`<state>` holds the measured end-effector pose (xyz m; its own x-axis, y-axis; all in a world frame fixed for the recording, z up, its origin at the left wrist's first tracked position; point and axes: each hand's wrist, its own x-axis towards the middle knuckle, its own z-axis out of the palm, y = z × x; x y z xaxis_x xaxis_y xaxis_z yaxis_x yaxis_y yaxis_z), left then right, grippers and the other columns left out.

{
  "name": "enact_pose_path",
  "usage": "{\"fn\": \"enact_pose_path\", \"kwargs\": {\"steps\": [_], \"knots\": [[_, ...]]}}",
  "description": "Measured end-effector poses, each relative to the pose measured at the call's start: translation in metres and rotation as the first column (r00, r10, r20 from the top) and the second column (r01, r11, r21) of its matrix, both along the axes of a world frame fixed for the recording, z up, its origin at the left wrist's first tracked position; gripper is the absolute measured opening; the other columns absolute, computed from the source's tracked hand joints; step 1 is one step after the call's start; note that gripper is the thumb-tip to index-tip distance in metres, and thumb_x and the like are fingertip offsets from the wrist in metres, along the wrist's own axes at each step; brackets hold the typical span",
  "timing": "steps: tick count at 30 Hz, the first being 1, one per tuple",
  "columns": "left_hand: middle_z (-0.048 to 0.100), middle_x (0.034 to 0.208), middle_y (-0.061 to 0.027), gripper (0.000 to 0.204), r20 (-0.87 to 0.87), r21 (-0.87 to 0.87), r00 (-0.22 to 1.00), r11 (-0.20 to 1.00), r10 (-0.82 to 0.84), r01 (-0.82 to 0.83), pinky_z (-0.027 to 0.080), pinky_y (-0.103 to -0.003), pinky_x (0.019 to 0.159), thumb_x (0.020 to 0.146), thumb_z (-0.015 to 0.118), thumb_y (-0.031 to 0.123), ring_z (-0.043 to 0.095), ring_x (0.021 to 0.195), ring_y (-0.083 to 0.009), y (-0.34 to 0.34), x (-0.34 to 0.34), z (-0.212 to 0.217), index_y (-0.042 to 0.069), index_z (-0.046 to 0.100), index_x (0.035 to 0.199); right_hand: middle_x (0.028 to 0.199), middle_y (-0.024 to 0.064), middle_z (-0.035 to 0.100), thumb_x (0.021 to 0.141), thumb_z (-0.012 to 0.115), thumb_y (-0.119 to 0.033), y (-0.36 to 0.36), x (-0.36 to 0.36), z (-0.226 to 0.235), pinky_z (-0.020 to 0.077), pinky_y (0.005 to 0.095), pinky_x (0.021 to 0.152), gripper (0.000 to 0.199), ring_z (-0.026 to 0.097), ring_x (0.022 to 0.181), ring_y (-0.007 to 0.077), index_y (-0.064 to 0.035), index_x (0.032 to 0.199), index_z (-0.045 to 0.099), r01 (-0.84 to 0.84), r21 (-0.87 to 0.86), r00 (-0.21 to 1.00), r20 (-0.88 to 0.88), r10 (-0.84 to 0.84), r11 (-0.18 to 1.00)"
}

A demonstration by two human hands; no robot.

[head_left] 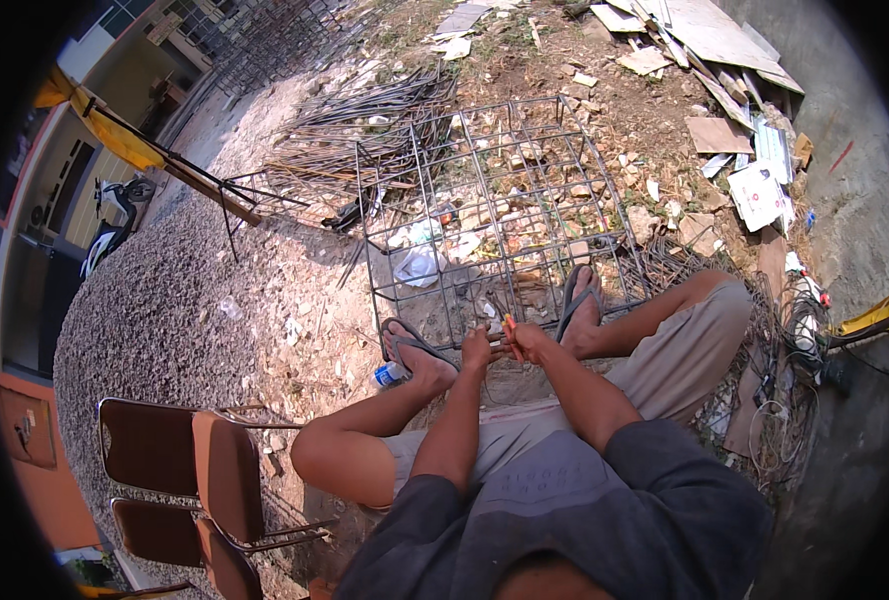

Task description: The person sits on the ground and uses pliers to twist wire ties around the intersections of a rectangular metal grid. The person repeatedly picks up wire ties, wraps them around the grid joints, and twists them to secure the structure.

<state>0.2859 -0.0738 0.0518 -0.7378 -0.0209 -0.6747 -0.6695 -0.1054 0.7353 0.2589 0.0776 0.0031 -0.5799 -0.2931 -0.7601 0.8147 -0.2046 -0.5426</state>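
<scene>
In front of me, between my bent knees, my two hands are close together. My right hand [532, 342] is wrapped round pliers with orange handles [510, 330]. Just left of it my left hand [478, 348] is closed, and what its fingers hold is too small to make out. Right beyond both hands lies a rebar cage [510, 235], a grid of thin steel bars tied into a box shape. Its near edge reaches my sandalled feet. My left foot [410, 350] and my right foot [583, 310] stand on either side of my hands.
Loose steel bars [365, 140] are piled beyond the cage. Gravel [155, 310] is heaped at the left, with brown chairs [150, 445] nearer me. A blue-labelled bottle [390, 374] lies by my left foot. Boards [720, 40] lean near the right wall; cables [805, 330] tangle below.
</scene>
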Motion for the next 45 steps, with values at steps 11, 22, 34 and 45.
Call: {"fn": "enact_pose_path", "kwargs": {"steps": [11,22,34,45], "knots": [[0.067,0.099,-0.0221,0.042,-0.263,-0.508,0.928,0.855,-0.266,0.101,0.053,-0.047,0.072,0.101,0.044,0.035,0.068,0.083,-0.0356,-0.006,-0.009,-0.008,-0.003,0.062,0.106,0.106,0.0264,0.068,0.095,0.052,-0.025,-0.017,-0.012,0.112,0.0507,0.0516,0.087,0.03,0.065,0.102,0.0429,-0.0035,0.113,0.061,0.006,0.868,0.737,-0.34,0.584,0.497],[0.064,0.117,-0.0201,0.034,-0.025,-0.78,0.8,0.512,-0.6,0.36,0.049,-0.051,0.089,0.099,0.045,0.032,0.062,0.105,-0.0422,0.001,0.004,-0.005,0.005,0.063,0.109,0.108,0.0252,0.064,0.098,0.046,-0.02,0.004,-0.042,0.071,0.0523,0.0548,0.076,0.025,0.066,0.088,0.0439,-0.0067,0.118,0.054,-0.057,0.968,0.611,-0.16,0.775,0.245],[0.067,0.106,-0.0239,0.034,-0.08,-0.752,0.82,0.575,-0.567,0.323,0.048,-0.053,0.086,0.099,0.046,0.034,0.063,0.102,-0.0439,-0.002,0.001,-0.024,0.006,0.063,0.109,0.104,0.0249,0.064,0.099,0.047,-0.022,-0.004,-0.032,0.071,0.0509,0.0567,0.073,0.025,0.065,0.087,0.046,-0.0071,0.118,0.054,0.181,0.914,0.648,-0.388,0.656,0.362],[0.066,0.11,-0.0245,0.037,-0.092,-0.754,0.784,0.557,-0.614,0.348,0.048,-0.053,0.088,0.099,0.046,0.035,0.062,0.103,-0.0441,-0.006,0.002,-0.035,0.006,0.065,0.113,0.112,0.0267,0.065,0.09,0.057,-0.024,-0.006,-0.008,0.069,0.0495,0.0527,0.087,0.036,0.063,0.1,0.0473,-0.0042,0.12,0.056,0.053,0.877,0.824,-0.309,0.475,0.478]]}}
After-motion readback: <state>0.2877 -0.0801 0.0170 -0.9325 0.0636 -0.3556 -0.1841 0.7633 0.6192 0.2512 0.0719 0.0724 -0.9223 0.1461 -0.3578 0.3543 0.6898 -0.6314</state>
